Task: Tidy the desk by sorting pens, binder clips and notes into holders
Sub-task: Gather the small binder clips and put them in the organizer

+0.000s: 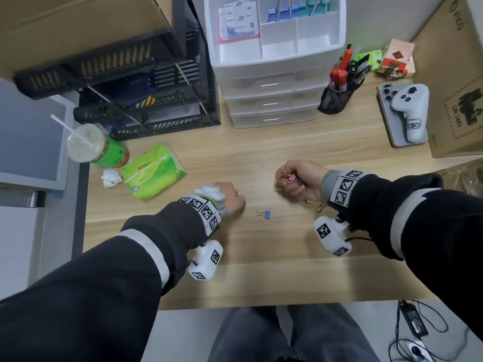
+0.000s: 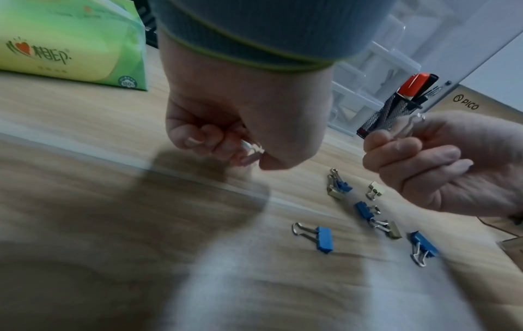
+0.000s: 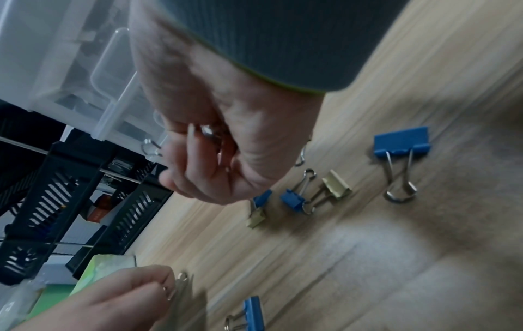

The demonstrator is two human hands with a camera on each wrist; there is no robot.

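Note:
My right hand (image 1: 290,178) hovers over the wooden desk (image 1: 261,270) and grips a bunch of binder clips, pink ones among them (image 1: 292,178). My left hand (image 1: 235,199), curled low over the desk, pinches one small binder clip (image 2: 251,150) by its wire handles. A blue binder clip (image 1: 264,213) lies between the hands. Under the right hand (image 3: 203,152), several blue clips (image 3: 402,143) and gold clips (image 3: 336,187) lie loose. At the back, the white drawer organizer (image 1: 277,61) holds blue and teal clips (image 1: 295,11) and notes (image 1: 239,19). A mesh pen cup (image 1: 337,96) stands to its right.
A green tissue pack (image 1: 154,173), a crumpled tissue (image 1: 111,177) and a lidded drink with a straw (image 1: 88,147) sit at the left. Black stacked trays (image 1: 130,82) stand at the back left. A white controller on a phone (image 1: 407,113) and a cardboard box (image 1: 460,82) are on the right.

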